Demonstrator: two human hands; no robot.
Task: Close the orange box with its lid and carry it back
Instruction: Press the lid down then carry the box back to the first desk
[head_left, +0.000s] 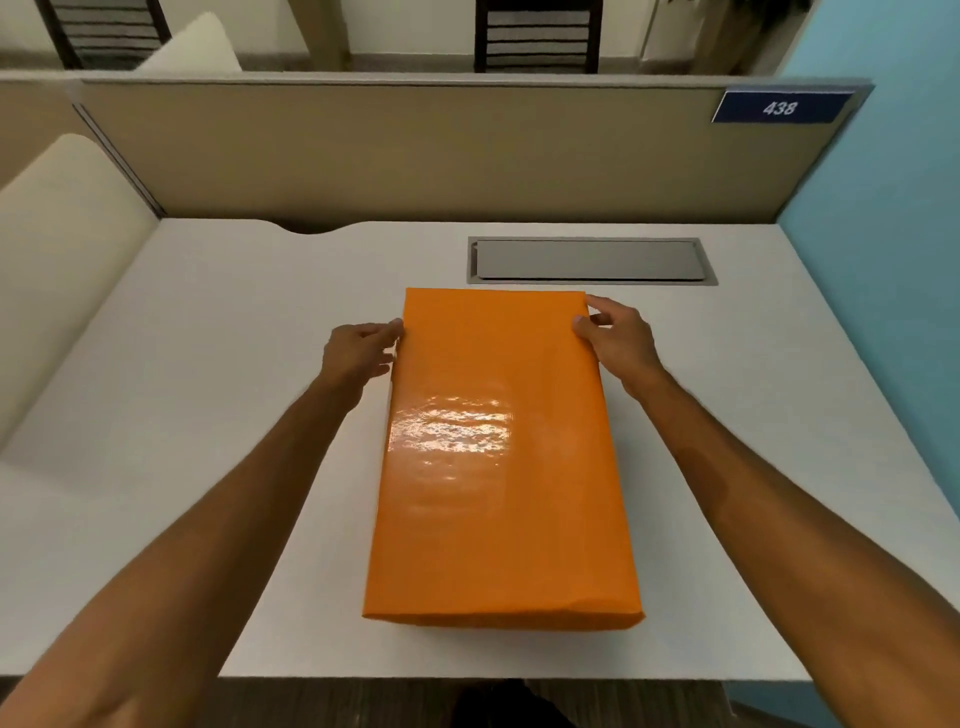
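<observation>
The orange box (501, 457) lies flat in the middle of the white desk (208, 364), long side running away from me, its glossy lid covering the whole top. My left hand (358, 353) touches the lid's far left edge with its fingertips. My right hand (618, 338) pinches the far right corner, thumb on top and fingers down the side. Both forearms reach in from the near corners of the view.
A grey metal cable hatch (589, 260) is set into the desk just beyond the box. A beige partition (415, 150) with a blue "438" sign (779, 108) closes the back. A blue wall (893, 260) stands on the right, a cream cushion (57, 249) on the left.
</observation>
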